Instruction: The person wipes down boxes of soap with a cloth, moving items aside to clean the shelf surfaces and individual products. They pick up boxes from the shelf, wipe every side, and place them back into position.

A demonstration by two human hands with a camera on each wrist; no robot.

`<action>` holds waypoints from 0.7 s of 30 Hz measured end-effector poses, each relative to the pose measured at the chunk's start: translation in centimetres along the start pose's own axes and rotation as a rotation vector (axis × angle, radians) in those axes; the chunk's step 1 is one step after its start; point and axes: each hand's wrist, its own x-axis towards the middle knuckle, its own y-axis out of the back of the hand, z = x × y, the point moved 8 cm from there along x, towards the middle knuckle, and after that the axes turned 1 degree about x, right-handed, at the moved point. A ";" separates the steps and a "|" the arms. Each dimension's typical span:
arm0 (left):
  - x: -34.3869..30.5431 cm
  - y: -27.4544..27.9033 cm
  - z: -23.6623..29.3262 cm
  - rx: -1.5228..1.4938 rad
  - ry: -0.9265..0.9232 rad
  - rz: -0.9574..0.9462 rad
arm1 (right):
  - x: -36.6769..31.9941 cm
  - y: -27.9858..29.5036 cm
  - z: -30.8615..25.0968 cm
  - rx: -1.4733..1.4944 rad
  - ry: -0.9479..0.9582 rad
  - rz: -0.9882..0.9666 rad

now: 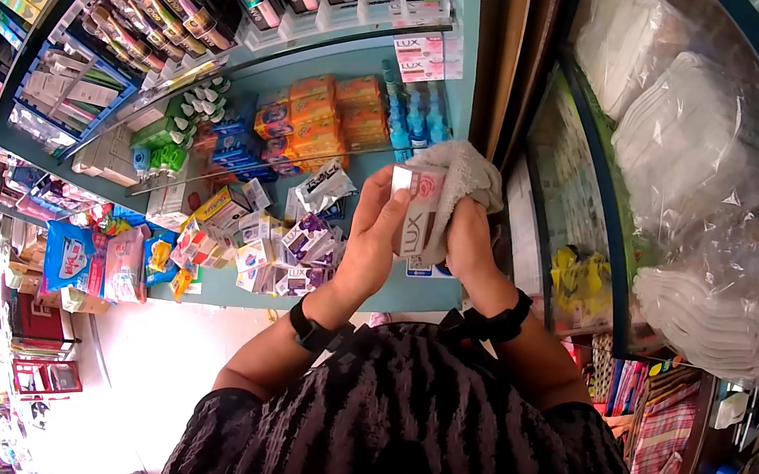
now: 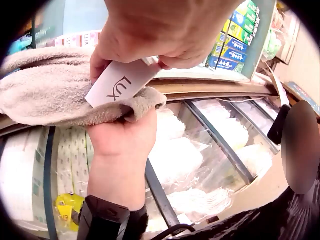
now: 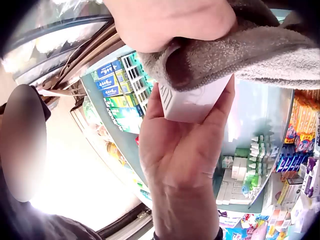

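My left hand (image 1: 374,231) grips a LUX soap box (image 1: 417,211), pale with a pink flower print, between thumb and fingers. In the right wrist view the box's plain white end (image 3: 187,107) sits above the left palm. My right hand (image 1: 470,245) holds a greyish towelling cloth (image 1: 460,172) against the box; its fingers are hidden under the fabric. In the left wrist view, the cloth (image 2: 55,92) lies along one side of the box (image 2: 120,85) and trails off to the left.
Glass shelves ahead carry orange packs (image 1: 310,113), blue bottles (image 1: 410,121) and toothbrushes. Loose soap boxes (image 1: 300,254) lie piled on the lower shelf, left of the hands. At right, a glass cabinet holds plastic-wrapped white bundles (image 1: 715,174).
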 end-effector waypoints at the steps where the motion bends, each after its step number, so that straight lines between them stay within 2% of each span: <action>1: -0.1 0.0 0.1 0.084 -0.024 -0.025 | -0.2 -0.1 -0.8 -0.115 0.042 -0.013; 4: -0.7 -0.6 0.8 0.369 -0.125 -0.060 | -1.4 -0.7 -3.7 -0.326 0.405 0.118; 6: -0.5 -0.2 0.5 0.194 -0.070 -0.041 | -1.3 -0.7 -3.1 -0.315 0.301 0.071; 8: -0.3 0.6 -0.2 -0.016 0.019 -0.015 | -1.0 -0.2 -1.4 -0.068 0.163 -0.037; 9: -0.4 0.9 -0.4 -0.068 0.075 0.036 | -0.6 0.1 0.6 0.172 0.077 -0.122; 10: -0.4 0.9 -0.4 -0.088 0.056 0.001 | -0.5 -0.4 1.4 0.412 -0.010 -0.208; 11: -0.5 0.9 -0.3 -0.105 0.063 0.019 | -0.9 -0.4 0.9 0.040 0.118 -0.205; 14: -0.7 0.9 -0.1 -0.153 0.078 0.053 | -2.0 -1.5 -0.1 0.095 0.092 -0.068; 15: -0.8 1.0 0.0 -0.167 0.084 0.062 | -2.3 -1.5 -0.5 0.058 0.144 -0.017; 18: -0.6 1.2 -0.7 -0.238 0.120 0.001 | -1.7 -0.6 -1.1 -0.166 0.330 -0.025; 21: -1.0 0.7 -1.6 -0.349 0.254 0.007 | -0.8 0.5 -1.1 -0.089 0.337 0.046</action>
